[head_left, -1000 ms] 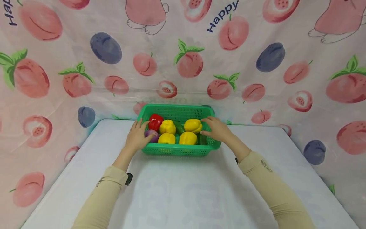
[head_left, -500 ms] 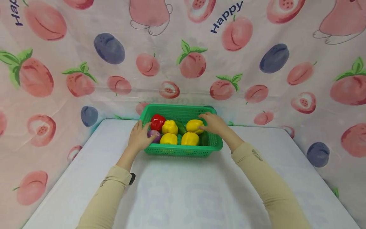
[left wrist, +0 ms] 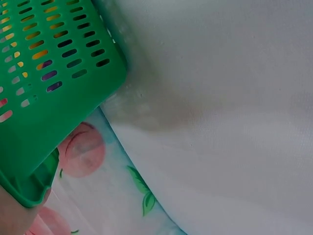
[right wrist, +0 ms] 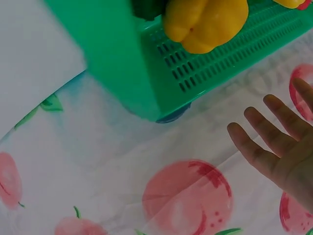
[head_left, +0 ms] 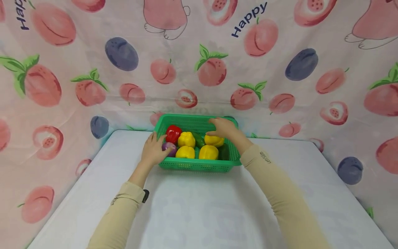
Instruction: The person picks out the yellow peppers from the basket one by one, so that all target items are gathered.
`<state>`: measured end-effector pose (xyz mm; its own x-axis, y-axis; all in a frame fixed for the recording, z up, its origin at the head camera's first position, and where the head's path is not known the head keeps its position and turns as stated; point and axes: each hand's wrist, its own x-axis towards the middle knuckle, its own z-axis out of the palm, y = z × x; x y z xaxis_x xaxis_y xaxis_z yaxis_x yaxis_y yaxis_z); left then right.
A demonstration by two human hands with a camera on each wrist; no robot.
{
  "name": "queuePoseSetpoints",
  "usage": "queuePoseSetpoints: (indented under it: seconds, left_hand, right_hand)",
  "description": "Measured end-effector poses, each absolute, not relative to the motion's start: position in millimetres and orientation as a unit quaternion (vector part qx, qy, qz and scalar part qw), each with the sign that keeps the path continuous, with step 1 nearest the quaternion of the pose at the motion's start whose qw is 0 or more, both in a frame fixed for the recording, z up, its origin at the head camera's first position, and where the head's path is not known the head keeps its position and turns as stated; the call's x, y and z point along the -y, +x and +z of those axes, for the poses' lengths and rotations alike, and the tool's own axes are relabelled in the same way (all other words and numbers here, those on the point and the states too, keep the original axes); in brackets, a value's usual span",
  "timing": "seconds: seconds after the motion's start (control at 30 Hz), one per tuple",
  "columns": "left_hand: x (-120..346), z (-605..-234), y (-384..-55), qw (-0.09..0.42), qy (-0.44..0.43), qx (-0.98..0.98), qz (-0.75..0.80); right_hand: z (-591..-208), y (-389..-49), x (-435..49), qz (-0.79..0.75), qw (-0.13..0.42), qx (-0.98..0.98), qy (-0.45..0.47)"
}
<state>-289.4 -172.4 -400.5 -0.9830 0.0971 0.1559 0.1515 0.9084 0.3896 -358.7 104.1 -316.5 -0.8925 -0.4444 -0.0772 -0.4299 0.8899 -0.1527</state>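
A green plastic basket [head_left: 199,165] stands at the back of the white table. It holds several yellow bell peppers [head_left: 208,152], a red bell pepper [head_left: 173,134], a round purple vegetable [head_left: 169,148], and long dark green vegetables [head_left: 224,152]. My left hand [head_left: 152,152] is at the basket's left rim, fingers extended, thumb by the purple vegetable; whether it bears on the rim is unclear. Over the back right yellow bell pepper [head_left: 215,141] hovers my right hand [head_left: 225,130], partly covering it. In the right wrist view this hand [right wrist: 288,147] has spread fingers and holds nothing.
Behind the basket rises a pink cloth [head_left: 140,114] printed with fruit, close to its back rim. The white table top [head_left: 199,207] extends in front of the basket and to both sides.
My right hand has moved left from the basket's right rim to above the back right yellow pepper. My left hand stays at the left rim. The head view has shifted slightly.
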Motion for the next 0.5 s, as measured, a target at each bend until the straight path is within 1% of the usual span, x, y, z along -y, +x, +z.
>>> queuePoseSetpoints:
  seconds: [0.1, 0.13, 0.2, 0.5]
  left_hand:
    - [174, -402, -291, 0.066, -0.059, 0.976, -0.2]
    - [173, -397, -289, 0.056, -0.054, 0.977, -0.2]
    - [173, -398, -290, 0.053, -0.054, 0.978, -0.192]
    - [169, -397, -288, 0.049, -0.052, 0.978, -0.193]
  right_hand:
    - [-319, -365, -95, -0.061, 0.052, -0.971, -0.224]
    - [-320, -367, -92, -0.059, 0.054, -0.972, -0.222]
    - [-322, -371, -88, -0.049, 0.062, -0.973, -0.218]
    - [-332, -384, -88, -0.027, 0.125, -0.974, -0.188]
